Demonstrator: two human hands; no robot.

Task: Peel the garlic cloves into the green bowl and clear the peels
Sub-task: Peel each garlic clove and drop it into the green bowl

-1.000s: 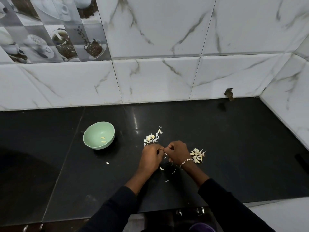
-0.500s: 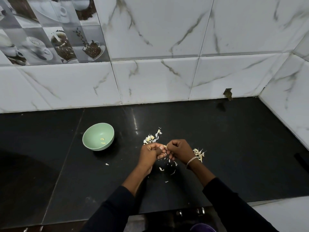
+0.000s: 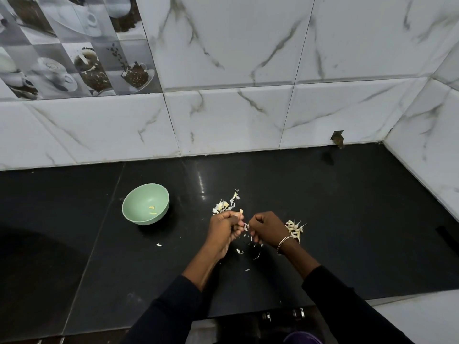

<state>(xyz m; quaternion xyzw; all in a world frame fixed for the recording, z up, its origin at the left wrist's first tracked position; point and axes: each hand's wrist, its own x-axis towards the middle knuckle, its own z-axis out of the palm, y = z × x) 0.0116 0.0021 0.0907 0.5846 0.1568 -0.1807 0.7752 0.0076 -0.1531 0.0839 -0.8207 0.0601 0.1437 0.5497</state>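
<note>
Now: two hands, one clove

Both hands work close together above the black counter (image 3: 347,219). The left hand (image 3: 223,230) pinches one garlic clove (image 3: 241,212). The right hand (image 3: 268,228), fingers curled, pinches a scrap of peel (image 3: 246,226). One green bowl (image 3: 137,203), off to the left, holds two peeled cloves (image 3: 152,210). Two heaps flank the hands: peels (image 3: 223,206) behind, unpeeled cloves (image 3: 294,228) at right.

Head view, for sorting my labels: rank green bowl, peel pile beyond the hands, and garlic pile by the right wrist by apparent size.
1. green bowl
2. peel pile and garlic pile: alike, unranked; right hand covers some.
</note>
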